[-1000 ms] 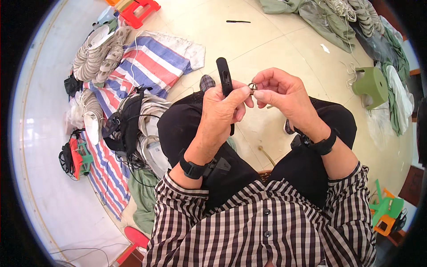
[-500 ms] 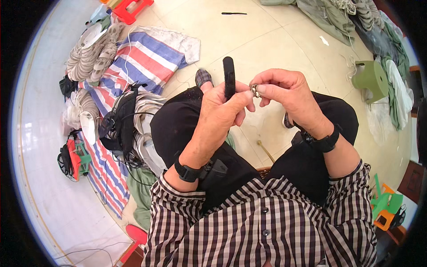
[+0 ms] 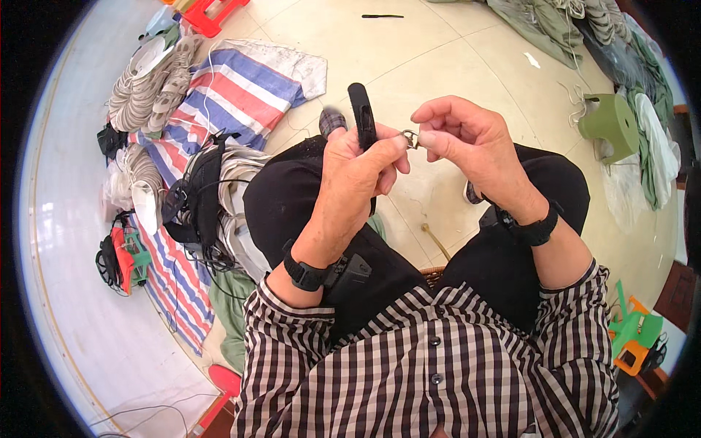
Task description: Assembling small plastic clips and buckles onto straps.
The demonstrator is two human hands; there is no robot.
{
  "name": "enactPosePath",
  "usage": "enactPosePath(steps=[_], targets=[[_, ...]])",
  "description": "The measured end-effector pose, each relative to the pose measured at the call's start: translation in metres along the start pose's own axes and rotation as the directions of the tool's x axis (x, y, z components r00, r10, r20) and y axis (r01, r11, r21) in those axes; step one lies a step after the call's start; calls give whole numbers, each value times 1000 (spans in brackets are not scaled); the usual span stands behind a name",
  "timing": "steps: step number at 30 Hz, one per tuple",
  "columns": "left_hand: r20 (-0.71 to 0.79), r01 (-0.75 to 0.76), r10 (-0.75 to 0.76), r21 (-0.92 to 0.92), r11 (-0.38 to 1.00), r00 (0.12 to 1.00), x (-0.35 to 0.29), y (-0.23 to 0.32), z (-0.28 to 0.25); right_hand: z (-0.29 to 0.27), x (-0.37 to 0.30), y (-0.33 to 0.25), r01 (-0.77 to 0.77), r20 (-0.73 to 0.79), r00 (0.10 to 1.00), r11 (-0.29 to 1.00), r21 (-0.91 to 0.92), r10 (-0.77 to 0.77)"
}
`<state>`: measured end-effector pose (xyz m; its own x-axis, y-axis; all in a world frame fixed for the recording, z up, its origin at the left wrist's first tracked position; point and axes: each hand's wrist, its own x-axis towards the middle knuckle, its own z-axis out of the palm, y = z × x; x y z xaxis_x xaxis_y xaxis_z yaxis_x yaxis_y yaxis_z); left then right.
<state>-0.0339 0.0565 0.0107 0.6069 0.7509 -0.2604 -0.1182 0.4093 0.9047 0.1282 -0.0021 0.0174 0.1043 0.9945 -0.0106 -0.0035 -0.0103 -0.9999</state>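
My left hand (image 3: 358,164) is closed around a black strap (image 3: 362,117) whose rounded end sticks up above the fingers. Its thumb and finger also pinch one side of a small metal buckle (image 3: 411,139); its exact shape is too small to make out. From the right, my right hand (image 3: 467,142) grips the other side of the buckle between the thumb and a finger behind it, while its index finger is lifted clear. Whether strap and buckle are joined is hidden by the left fingers. Both hands are above the gap between my knees.
A striped sheet (image 3: 248,87) lies on the floor at left, with stacked pale shoe-sole-like pieces (image 3: 135,95) and a black bag (image 3: 197,190). A green stool (image 3: 610,128) stands at right. Ahead, a thin black strip (image 3: 382,16) rests on the tiles. Red stool (image 3: 208,14) at far left.
My left hand has shifted slightly left, tilting the strap's top leftward. The right index finger has lifted off the buckle, which now shows more openly between the hands.
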Motion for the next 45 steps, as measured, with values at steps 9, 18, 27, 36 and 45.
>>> enactPosePath(steps=[9,18,27,36,45], targets=[[-5,-29,29,-52,998,1000,-1,0,-4,11,-3,5,178,2,983,957,-227,-182],[8,-32,33,-54,998,999,-2,2,-3,11,-4,6,112,-14,993,987,-112,-114],[14,-27,28,-82,996,999,-2,3,-3,10,-3,7,41,-19,999,999,-6,-41],[21,-36,38,-90,995,999,-2,1,-6,12,-2,6,28,-25,999,1000,-3,-28],[79,-62,57,58,996,995,-4,11,-2,5,2,2,-19,-42,999,988,156,26]])
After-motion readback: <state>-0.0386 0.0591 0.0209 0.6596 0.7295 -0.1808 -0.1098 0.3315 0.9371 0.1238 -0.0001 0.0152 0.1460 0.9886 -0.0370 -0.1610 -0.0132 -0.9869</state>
